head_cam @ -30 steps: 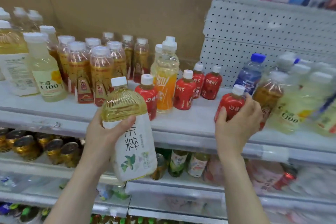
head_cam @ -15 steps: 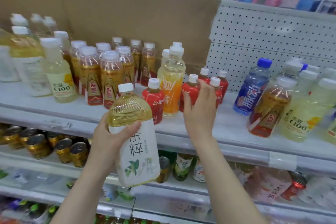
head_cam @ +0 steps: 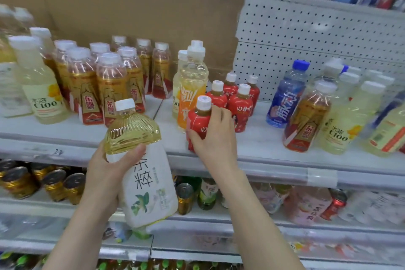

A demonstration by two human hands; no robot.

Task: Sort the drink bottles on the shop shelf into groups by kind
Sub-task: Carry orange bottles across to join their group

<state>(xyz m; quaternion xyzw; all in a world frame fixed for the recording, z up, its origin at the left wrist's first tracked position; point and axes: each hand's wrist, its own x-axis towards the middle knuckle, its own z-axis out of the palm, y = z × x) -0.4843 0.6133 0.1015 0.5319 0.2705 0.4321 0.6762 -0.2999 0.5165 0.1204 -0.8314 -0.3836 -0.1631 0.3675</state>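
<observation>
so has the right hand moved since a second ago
Yes: the right hand has gone left along the shelf, from beside the blue-capped bottle to a red bottle by the orange bottle.

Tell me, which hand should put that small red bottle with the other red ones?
The right hand: it grips the red bottle beside the red group; the left hand holds a tea bottle.

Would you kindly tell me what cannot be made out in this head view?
Head view: red bottle label, mostly covered by the right hand.
Head view: large tea bottle label, partly behind the left hand.
Head view: far-left bottles, blurred and cut by the edge.
Head view: far-right bottles, blurred, cut by the edge.
</observation>
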